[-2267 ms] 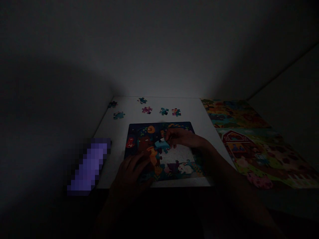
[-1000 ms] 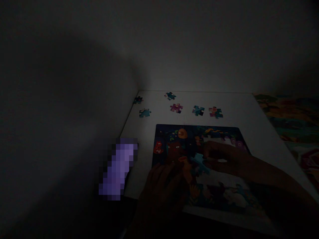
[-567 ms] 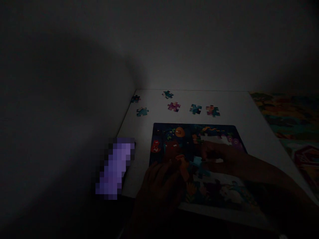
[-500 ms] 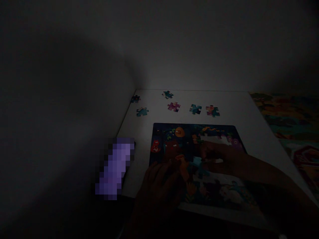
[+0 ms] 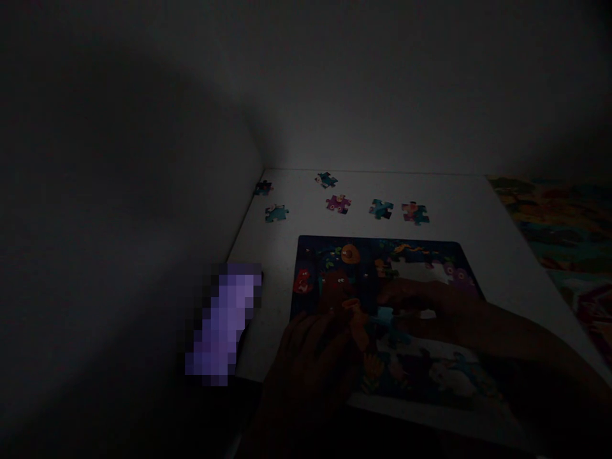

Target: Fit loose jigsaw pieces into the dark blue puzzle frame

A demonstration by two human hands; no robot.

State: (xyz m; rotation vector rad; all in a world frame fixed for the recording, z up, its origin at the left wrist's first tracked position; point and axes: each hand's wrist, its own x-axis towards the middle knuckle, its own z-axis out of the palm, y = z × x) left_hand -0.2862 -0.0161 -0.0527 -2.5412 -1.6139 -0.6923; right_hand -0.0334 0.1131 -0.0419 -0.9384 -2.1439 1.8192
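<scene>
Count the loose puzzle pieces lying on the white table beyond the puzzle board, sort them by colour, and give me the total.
Teal pieces: 3
Purple piece: 1
Dark piece at the table's left edge: 1
Mixed purple, orange and teal piece: 1
Total: 6

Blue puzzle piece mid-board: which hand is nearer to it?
Right. The right hand has its fingertips on the blue puzzle piece; the left hand rests on the puzzle board, just left of it.
</scene>
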